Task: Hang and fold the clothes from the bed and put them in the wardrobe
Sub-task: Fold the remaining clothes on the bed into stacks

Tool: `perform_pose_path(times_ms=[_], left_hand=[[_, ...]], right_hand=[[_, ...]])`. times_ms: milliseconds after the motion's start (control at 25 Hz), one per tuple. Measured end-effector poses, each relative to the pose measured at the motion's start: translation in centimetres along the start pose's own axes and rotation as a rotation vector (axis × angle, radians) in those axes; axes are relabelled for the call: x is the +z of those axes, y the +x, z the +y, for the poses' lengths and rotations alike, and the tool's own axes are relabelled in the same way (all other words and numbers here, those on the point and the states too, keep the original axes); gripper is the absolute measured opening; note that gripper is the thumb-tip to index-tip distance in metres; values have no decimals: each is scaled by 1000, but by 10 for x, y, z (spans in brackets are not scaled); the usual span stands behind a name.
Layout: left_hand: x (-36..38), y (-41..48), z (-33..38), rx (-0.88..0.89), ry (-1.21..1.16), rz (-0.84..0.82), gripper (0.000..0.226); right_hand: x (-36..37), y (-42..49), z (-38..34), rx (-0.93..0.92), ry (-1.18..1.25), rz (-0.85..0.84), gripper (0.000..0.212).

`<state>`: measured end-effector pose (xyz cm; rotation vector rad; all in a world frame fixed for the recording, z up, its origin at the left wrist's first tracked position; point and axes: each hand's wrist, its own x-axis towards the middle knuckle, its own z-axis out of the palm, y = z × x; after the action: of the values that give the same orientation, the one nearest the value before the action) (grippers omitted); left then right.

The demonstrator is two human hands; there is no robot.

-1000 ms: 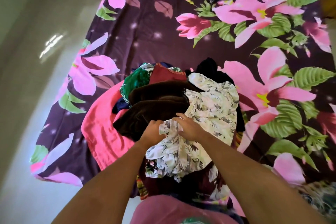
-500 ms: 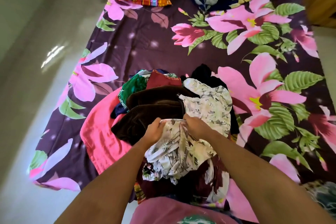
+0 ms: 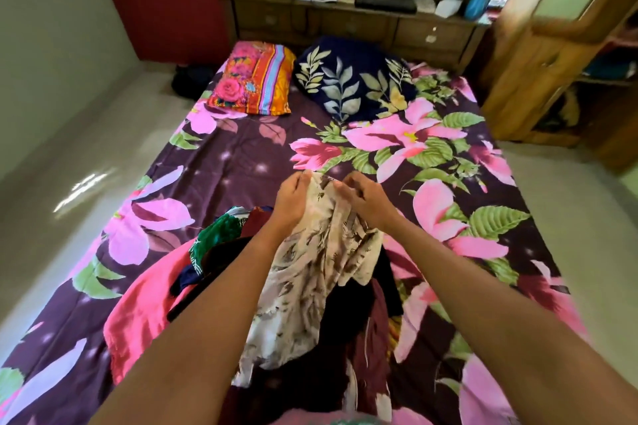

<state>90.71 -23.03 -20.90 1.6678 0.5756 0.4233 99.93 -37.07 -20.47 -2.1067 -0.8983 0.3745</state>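
Standing over bed [image 3: 241, 162] in purple floral sheet; heap of mixed clothes [image 3: 148, 310] at near end. Above heap hangs cream leaf-print cloth garment [image 3: 321, 259]. My left hand [image 3: 293, 197], right hand [image 3: 366, 197] each pinch its top edge, close together.

Cream garment [image 3: 321, 262] with brown leaf print, purple bedsheet [image 3: 234, 162] with pink flowers, plain pink cloth [image 3: 145, 314].

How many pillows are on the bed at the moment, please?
2. The orange striped pillow lies at the head of the bed, left side; the navy leaf-print pillow lies just right of it. None appears hidden.
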Motion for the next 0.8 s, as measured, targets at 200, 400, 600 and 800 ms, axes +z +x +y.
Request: perform_pose_path(times_ms=[200,400,600,800], left_hand=[[24,14,103,245,-134,-72,30],[22,30,147,413,426,-247,73],[25,29,163,619,660,-155,34],[8,29,192,730,369,-19,14]], right_hand=[[-91,11,-42,-172,-160,-3,13],[-160,9,-68,-271,-286,358,25],[-195,1,-78,-227,-41,576,30],[-195,-26,-72,-180,-65,196,36]])
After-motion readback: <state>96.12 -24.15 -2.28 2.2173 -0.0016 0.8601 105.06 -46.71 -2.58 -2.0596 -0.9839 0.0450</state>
